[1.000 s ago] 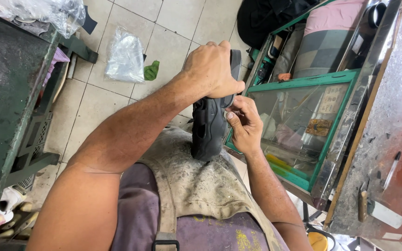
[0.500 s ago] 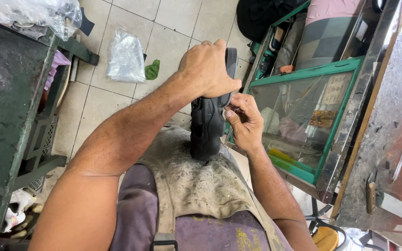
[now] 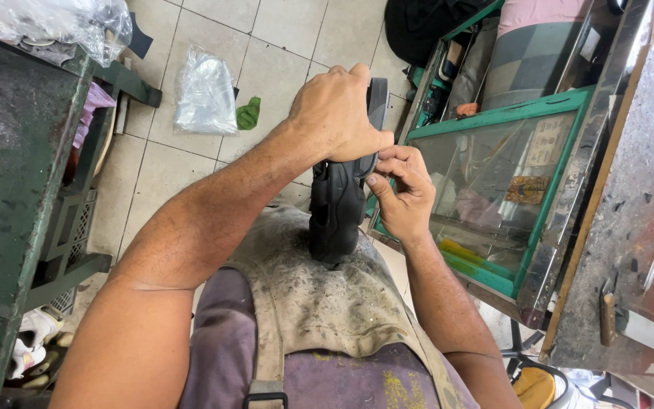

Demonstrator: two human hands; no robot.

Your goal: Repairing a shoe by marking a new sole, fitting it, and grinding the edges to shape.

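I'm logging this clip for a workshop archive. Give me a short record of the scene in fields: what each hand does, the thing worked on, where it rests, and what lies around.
left hand: grips the top of the black shoe from above
right hand: fingertips pinch the shoe's side edge
black shoe: stands on end
support: dirty apron over the lap
left side: dark green bench; clear plastic bag on the tiled floor
right side: green-framed glass cabinet

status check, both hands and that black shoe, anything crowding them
Left hand clamped over black shoe, upright on lap. Right hand pinching at its sole edge. Green glass cabinet close on right.
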